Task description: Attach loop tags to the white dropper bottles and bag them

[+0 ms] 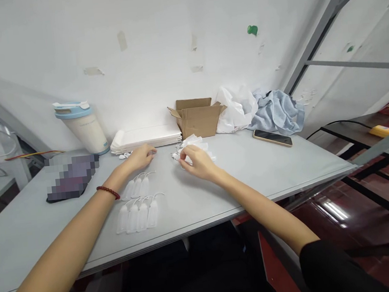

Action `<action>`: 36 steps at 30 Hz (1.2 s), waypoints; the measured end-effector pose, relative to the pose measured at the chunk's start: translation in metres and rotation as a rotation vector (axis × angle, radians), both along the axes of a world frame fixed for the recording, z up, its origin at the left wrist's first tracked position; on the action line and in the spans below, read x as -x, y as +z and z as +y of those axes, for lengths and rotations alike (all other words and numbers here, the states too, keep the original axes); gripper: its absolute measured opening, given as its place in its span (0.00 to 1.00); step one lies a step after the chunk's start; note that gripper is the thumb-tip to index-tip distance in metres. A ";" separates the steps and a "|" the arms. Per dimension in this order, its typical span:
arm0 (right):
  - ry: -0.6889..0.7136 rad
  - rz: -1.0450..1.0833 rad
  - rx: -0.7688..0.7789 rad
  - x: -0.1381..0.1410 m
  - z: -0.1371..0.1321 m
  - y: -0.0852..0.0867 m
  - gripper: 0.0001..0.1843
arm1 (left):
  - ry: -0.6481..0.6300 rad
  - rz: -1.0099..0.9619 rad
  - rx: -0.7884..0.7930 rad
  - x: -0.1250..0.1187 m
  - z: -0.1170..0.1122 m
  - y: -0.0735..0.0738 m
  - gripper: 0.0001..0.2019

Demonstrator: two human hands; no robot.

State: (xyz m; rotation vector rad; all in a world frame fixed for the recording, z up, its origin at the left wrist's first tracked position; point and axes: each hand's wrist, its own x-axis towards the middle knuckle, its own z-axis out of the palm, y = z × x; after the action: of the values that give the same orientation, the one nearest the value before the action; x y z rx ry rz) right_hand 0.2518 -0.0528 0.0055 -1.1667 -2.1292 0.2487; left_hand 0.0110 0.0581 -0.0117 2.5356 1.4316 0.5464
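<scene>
My left hand (142,156) reaches forward over the grey table (286,169), its fingers curled near small white pieces (125,156) by a stack of white sheets (145,138). A red bead bracelet (108,191) circles that wrist. My right hand (197,162) is closed in a pinch on a small white item from a heap of white packets (194,143). Two rows of several clear sachets with looped strings (138,202) lie on the table between my arms.
An open cardboard box (196,116) stands at the back, with a white plastic bag (235,107) and blue cloth (277,111) to its right. A phone (271,137) lies at the right. A white tumbler (82,126) and a dark flat object (70,177) are at the left. A metal rack (370,156) stands beyond the table's right edge.
</scene>
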 end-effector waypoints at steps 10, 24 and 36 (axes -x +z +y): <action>0.678 0.058 0.307 0.038 -0.051 -0.009 0.13 | 0.162 -0.248 0.121 0.004 -0.029 0.015 0.09; 0.622 -0.315 0.095 0.036 -0.045 -0.017 0.20 | 0.174 -0.100 0.187 -0.005 -0.040 0.017 0.10; 0.274 0.238 0.088 0.002 -0.009 0.002 0.12 | 0.122 -0.050 0.138 -0.002 -0.046 0.029 0.07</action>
State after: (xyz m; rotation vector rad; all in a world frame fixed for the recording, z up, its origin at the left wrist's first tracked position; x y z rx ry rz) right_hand 0.2494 -0.0616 0.0072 -0.8419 -2.0764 0.5809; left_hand 0.0126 0.0120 0.0169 2.3252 1.5574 0.5070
